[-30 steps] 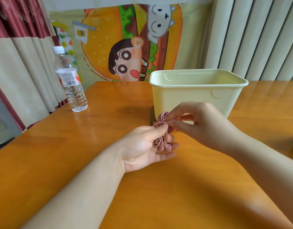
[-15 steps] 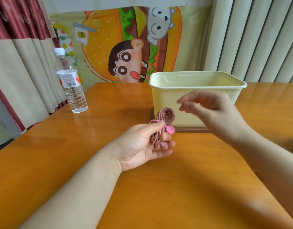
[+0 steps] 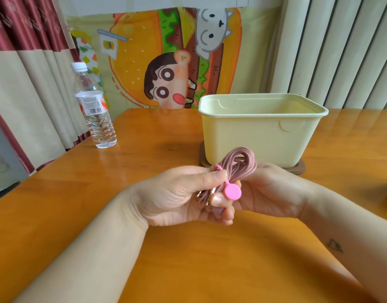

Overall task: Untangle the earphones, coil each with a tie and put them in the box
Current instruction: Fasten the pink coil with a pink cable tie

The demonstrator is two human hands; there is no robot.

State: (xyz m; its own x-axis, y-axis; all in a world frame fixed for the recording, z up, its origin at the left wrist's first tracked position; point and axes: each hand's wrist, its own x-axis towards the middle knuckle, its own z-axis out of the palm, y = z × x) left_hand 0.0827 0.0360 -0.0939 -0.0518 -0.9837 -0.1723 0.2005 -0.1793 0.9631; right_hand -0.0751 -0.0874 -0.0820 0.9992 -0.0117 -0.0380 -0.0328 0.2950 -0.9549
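Right hand (image 3: pixel 273 193) back on earphones (image 3: pixel 240 162) | left hand (image 3: pixel 177 197) grips too | bottle (image 3: pixel 96 119) label illegible

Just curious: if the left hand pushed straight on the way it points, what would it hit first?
Likely the right hand, just behind the pink earphone coil the left hand holds; the box lies beyond.

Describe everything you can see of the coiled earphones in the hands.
The earphones are dusty-pink cable wound into a tight coil, held upright before the cream box. A brighter pink tie with a round disc end wraps its middle; metallic tips show below. The left hand grips it, thumb on the loops; the right hand touches its far side, fingers hidden.
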